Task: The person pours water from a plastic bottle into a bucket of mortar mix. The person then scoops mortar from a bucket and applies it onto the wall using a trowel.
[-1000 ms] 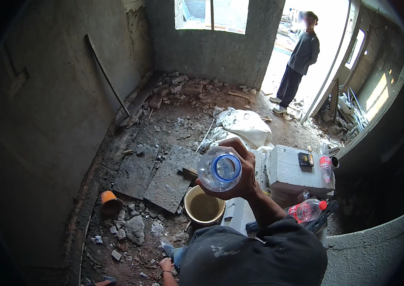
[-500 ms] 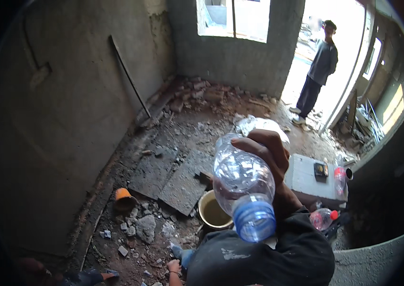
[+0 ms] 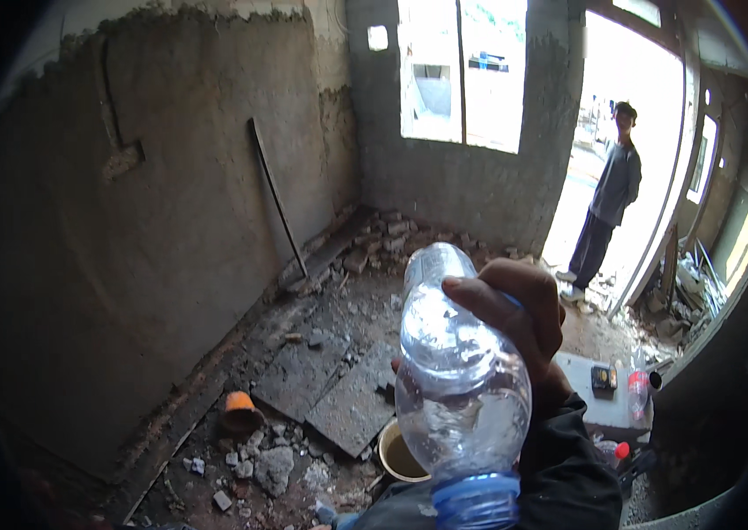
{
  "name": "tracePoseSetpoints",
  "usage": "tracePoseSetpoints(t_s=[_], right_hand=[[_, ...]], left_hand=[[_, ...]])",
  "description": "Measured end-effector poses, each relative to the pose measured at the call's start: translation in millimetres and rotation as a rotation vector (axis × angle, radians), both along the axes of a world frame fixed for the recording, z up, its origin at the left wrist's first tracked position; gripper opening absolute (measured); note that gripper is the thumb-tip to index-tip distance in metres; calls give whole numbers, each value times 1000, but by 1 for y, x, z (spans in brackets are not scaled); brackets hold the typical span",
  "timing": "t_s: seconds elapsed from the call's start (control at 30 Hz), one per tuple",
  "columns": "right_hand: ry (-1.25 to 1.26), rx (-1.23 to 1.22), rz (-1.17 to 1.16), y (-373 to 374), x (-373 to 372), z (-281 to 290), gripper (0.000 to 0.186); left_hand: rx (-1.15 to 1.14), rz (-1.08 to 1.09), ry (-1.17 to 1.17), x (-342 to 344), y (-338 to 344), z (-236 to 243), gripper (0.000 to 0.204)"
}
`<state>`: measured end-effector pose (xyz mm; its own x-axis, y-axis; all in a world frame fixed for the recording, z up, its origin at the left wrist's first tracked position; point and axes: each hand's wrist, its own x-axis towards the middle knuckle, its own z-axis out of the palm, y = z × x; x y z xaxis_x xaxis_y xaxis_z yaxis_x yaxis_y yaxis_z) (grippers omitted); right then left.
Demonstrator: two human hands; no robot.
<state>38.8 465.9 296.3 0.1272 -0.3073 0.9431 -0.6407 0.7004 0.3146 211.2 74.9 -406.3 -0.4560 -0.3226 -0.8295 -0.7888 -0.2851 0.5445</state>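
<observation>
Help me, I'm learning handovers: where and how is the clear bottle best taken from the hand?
Probably by its blue neck, from the wearer's side: the clear bottle narrows there, away from the right hand gripping its body.

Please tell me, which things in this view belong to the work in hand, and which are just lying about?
In hand:
- clear plastic bottle, tilted, gripped by the right hand

Lying about, apparently unused:
- orange bucket on the floor
- pale-rimmed bucket, partly hidden
- concrete chunk
- red-capped bottle
- small black box on a pale block
</observation>
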Motion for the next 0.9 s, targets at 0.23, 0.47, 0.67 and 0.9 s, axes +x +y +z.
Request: tracePoseSetpoints(t_s=[0.23, 0.47, 0.67, 0.9], right_hand=[[160, 30, 34, -7, -1, 32, 50], [304, 83, 67, -8, -10, 59, 46], [335, 74, 134, -13, -13, 70, 49], [363, 67, 174, -17, -5, 85, 48]], left_hand=[[-121, -189, 26, -52, 0, 24, 13], [-144, -248, 93, -95, 5, 41, 12], [-166, -292, 131, -123, 7, 48, 12], [-199, -343, 154, -141, 6, 58, 11]])
